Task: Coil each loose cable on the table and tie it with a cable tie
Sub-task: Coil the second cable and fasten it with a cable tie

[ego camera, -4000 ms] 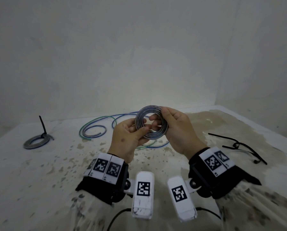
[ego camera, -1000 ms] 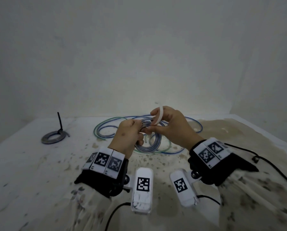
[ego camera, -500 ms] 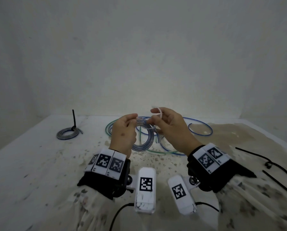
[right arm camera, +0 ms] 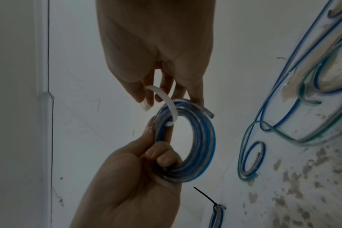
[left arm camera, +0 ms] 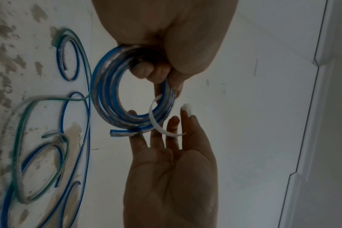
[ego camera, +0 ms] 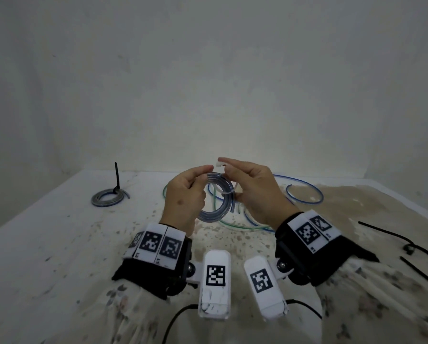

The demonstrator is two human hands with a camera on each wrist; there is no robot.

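A coil of clear, blue-striped cable (ego camera: 214, 207) hangs in the air above the table. My left hand (ego camera: 203, 175) grips its left side, fingers curled through the ring (left arm camera: 107, 92). A white cable tie (ego camera: 229, 192) loops round the coil's right side. My right hand (ego camera: 229, 170) pinches the tie near its head (ego camera: 219, 165) just above the coil. In the right wrist view the tie (right arm camera: 169, 101) runs from my right hand's fingers (right arm camera: 146, 98) down over the coil (right arm camera: 205, 138). The tie's two ends are apart.
Loose blue cables (ego camera: 304, 192) and a green cable (ego camera: 232, 223) lie on the stained white table (ego camera: 46, 244) behind my hands. A coil tied with a black tie (ego camera: 107, 197) lies far left. Black cable ties (ego camera: 406, 247) lie at the right. A wall stands close behind.
Four seconds ago both hands held the bare coil. Now my right hand holds a white tie round it. In the last second the tie's head has come up above the coil.
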